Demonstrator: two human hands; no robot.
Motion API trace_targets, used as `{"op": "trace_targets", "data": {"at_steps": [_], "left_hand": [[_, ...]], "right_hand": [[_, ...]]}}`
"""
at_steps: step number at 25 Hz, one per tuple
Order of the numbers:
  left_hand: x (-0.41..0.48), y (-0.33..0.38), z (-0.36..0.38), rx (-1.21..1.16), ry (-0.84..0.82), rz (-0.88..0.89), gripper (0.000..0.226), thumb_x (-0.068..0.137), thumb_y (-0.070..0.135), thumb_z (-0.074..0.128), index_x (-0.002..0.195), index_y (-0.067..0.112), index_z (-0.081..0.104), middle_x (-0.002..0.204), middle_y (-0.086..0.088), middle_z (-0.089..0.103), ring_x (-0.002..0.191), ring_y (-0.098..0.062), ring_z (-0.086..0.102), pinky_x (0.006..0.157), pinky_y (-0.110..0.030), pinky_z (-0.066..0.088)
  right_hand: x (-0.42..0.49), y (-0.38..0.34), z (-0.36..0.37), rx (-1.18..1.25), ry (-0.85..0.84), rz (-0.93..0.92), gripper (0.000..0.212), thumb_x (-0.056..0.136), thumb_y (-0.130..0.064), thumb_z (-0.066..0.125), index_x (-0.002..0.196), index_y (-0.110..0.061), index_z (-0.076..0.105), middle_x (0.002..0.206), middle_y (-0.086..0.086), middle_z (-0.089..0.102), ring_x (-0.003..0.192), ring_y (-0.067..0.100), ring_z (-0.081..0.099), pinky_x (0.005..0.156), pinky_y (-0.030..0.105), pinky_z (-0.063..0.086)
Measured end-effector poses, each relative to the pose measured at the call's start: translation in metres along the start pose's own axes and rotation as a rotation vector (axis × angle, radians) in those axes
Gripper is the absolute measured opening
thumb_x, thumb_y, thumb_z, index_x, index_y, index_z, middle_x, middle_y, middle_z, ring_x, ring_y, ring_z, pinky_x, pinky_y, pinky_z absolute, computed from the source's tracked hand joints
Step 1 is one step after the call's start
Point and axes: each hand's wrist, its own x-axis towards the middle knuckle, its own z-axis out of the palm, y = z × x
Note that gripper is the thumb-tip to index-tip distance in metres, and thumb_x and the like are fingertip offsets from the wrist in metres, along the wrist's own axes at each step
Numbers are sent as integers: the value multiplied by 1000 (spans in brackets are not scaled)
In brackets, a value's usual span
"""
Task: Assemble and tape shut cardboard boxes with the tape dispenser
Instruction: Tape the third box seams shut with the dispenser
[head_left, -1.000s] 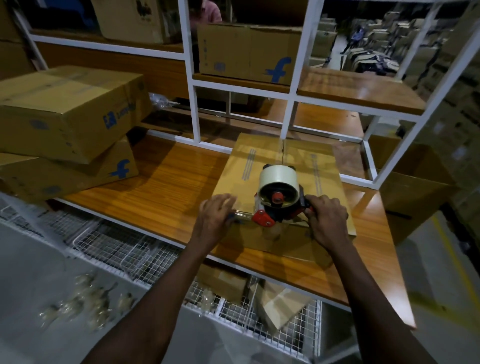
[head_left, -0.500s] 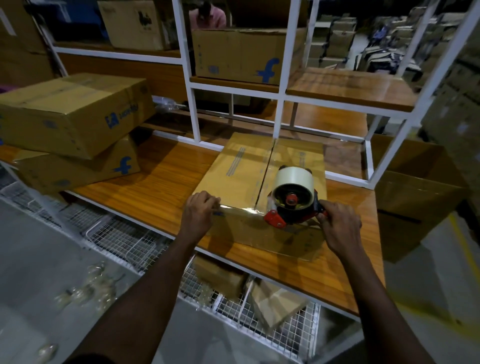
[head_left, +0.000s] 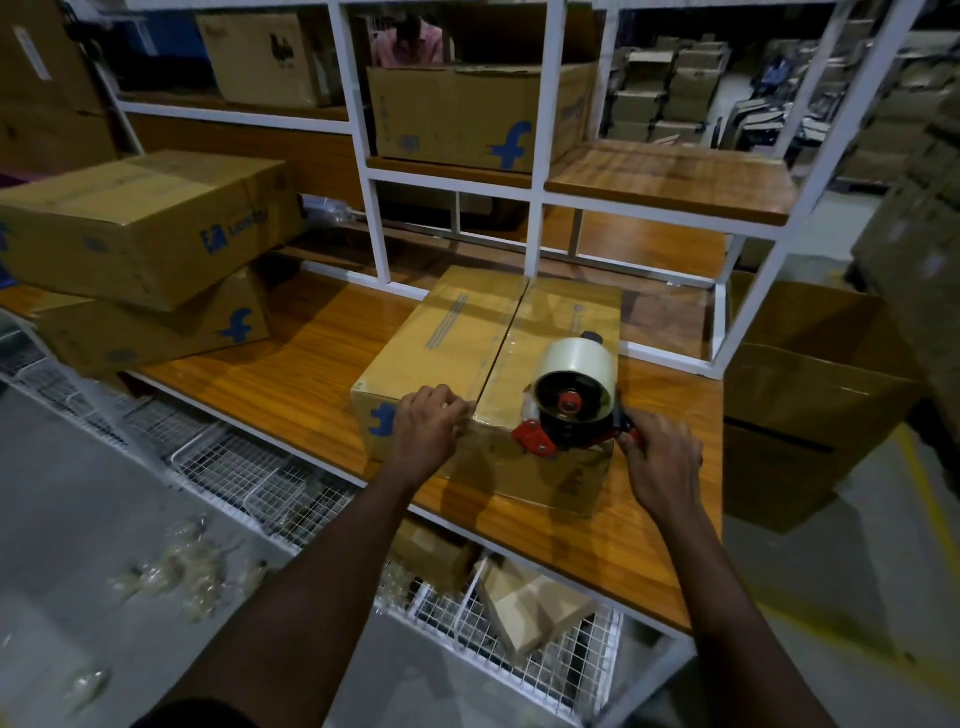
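Cardboard box with blue f logo near the bench front edge, left hand fingers curled over its near top edge by the seam, right hand wrapped round tape dispenser handle on top, small print unreadable

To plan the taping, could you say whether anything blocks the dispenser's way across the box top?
Nothing visible does; the box top beyond the tape dispenser is clear; the left hand rests at its near edge.
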Motion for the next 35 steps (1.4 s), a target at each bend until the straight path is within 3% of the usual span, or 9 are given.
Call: {"op": "trace_targets", "data": {"at_steps": [4,8,10,13,19,24,26,30,35], "left_hand": [[-3,6,2,-4,15,-52,46,71,25,82,113,25,63,106,-2,60,94,-21,55,81,-38,42],[4,35,2,36,-46,75,62,72,47,76,127,29,55,128,-5,54,115,-25,50,91,-45,40],[11,52,0,57,-54,140,55,72,43,79,121,28,60,122,-3,57,110,-24,53,87,-42,40],[12,59,-1,75,-50,110,42,75,29,78,114,28,63,108,1,58,98,-20,55,81,-38,39],[12,40,-4,100,-54,48,40,72,25,80,109,28,65,102,1,59,93,-20,56,80,-39,41],[10,58,-2,28,-63,120,46,72,31,79,115,25,62,115,0,59,106,-21,55,87,-41,41],[16,78,2,36,-71,219,46,72,33,81,113,23,63,112,-2,60,100,-22,57,80,-38,42],[14,91,8,30,-43,165,42,67,21,83,104,21,63,98,-1,57,86,-21,53,72,-34,40],[14,93,7,50,-18,144,41,67,19,82,104,21,64,97,-2,57,86,-22,55,72,-36,42]], "right_hand": [[-14,38,-14,54,8,58,51,90,-55,30,126,-29,56,105,4,59,101,30,48,87,49,37],[-11,41,-16,36,-13,82,35,97,-38,46,129,-29,55,109,6,59,103,30,46,88,49,37],[-10,40,-15,46,-5,71,33,98,-31,49,130,-29,55,109,6,59,103,30,46,88,48,35],[-14,42,-14,75,22,58,38,96,-42,42,127,-27,57,105,3,59,102,29,46,87,47,34],[-38,64,-7,124,109,133,43,91,-39,45,127,-22,60,109,9,64,101,31,48,77,36,27],[-38,59,1,161,111,131,47,91,-48,37,127,-26,59,109,7,63,104,33,50,87,50,38],[-39,60,1,177,125,154,45,91,-45,39,127,-26,59,108,5,62,104,32,49,88,52,39],[-41,60,5,215,120,169,36,92,-33,50,126,-26,60,105,5,62,105,35,49,91,59,39],[-60,83,0,151,141,186,44,89,-38,48,126,-20,62,106,10,64,99,34,49,83,47,38]]}}
